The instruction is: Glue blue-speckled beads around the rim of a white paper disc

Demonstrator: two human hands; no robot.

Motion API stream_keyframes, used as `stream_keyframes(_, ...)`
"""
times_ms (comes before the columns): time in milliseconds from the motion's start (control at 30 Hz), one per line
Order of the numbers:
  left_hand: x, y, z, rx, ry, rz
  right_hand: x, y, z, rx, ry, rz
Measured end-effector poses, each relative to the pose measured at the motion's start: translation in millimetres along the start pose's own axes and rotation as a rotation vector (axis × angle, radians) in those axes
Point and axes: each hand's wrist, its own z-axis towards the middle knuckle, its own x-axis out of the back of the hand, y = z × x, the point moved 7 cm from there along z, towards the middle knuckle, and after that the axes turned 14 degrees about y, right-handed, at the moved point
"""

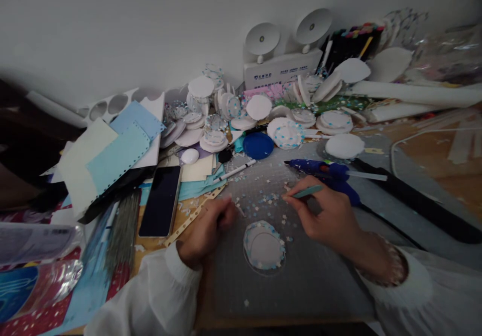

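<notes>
Both hands low & apart: left hand (pixel 205 230) loosely fisted, right hand (pixel 326 215) w/ fingers (pixel 291 199) pinched shut.

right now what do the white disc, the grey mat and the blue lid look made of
White disc: probably foam or card, matte, with small blue and white flecks glued round its rim.
Grey mat: looks like a rubbery cutting mat, dull, with a faint printed grid.
Blue lid: likely plastic, smooth, with a slight sheen.
</notes>
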Motion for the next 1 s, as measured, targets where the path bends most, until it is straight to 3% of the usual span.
stream_keyframes(100, -3.4, 1.0, 2.1, 0.026, -0.036, -0.272, -4.8, 1.1, -1.0, 0.003, -0.045, 0.001)
stream_keyframes(200, -3.6, 1.7, 3.7, 0.025, -0.035, -0.321, -5.5, 0.5, -0.1, -0.001, -0.037, 0.025)
stream_keyframes(300, -1.3, 4.6, 3.9, -0.031, 0.005, -0.186, 1.5, 0.2, 2.4, -0.063, 0.05, 0.073)
stream_keyframes(400, -1.1, 11.5, 0.9, -0.085, 0.049, 0.013, 6.7, 1.1, 3.4, -0.207, 0.113, 0.271)
stream_keyframes(500, -9.5, 17.9, -4.6, -0.085, -0.006, 0.132, 4.5, -0.4, 2.2, -0.339, 0.113, 0.533)
stream_keyframes(600, -18.4, 20.9, -9.4, -0.103, -0.09, 0.194, -0.7, -3.3, -0.4, -0.414, 0.081, 0.641)
stream_keyframes(767, -21.1, 23.5, -12.8, -0.206, -0.129, 0.259, -4.7, -7.9, -4.0, -0.416, 0.065, 0.633)
stream_keyframes(1000, -19.7, 21.9, -13.0, -0.212, -0.138, 0.255, -6.7, -11.5, -4.8, -0.359, 0.043, 0.598)
